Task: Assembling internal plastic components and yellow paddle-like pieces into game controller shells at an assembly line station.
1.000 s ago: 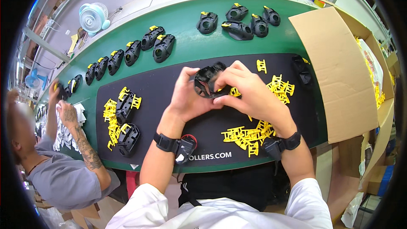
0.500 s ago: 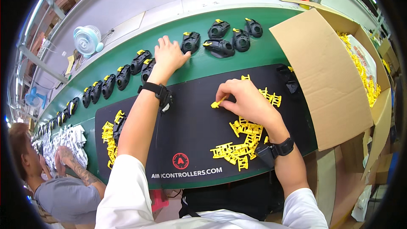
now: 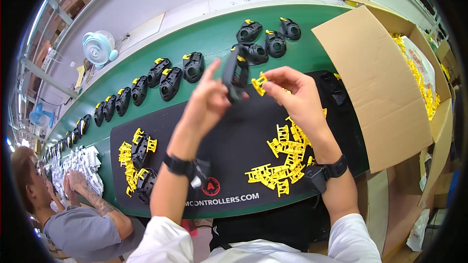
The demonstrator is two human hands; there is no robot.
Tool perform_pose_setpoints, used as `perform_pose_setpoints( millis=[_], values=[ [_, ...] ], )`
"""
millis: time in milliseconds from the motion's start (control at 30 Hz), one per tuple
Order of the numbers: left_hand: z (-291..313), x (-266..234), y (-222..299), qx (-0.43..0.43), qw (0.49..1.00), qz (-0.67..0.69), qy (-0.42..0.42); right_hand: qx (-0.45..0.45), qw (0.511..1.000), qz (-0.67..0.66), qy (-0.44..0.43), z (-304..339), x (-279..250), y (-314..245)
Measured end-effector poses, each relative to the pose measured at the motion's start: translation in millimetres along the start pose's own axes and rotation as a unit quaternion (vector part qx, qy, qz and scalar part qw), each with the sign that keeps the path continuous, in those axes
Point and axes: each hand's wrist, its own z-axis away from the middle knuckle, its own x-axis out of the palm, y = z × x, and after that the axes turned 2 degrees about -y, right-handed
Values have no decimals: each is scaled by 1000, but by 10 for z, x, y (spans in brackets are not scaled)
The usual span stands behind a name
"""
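Observation:
My left hand grips a black plastic shell, tilted up and smeared by motion, above the far edge of the dark mat. A small yellow spot shows near the shell's top. Close by on the right, my right hand pinches a small yellow plastic clip between thumb and fingertips. The clip and the shell are near each other but apart. Below my right hand lies a loose pile of yellow clips on the mat.
Black shells with yellow clips stand along the green table. More clips and two shells lie at the mat's left. An open cardboard box of yellow parts stands right. A person works at the left, near a fan.
My left hand has picked up a black shell from the far row and brought it nearer. My right hand has moved up and away from me with the yellow clip, toward the shell.

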Motion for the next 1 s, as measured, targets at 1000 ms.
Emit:
perform_pose_setpoints(
  millis=[1000],
  values=[
    [513,333,-489,121,992,-42,-7,-260,916,303,24,127,329,-8]
  ],
)
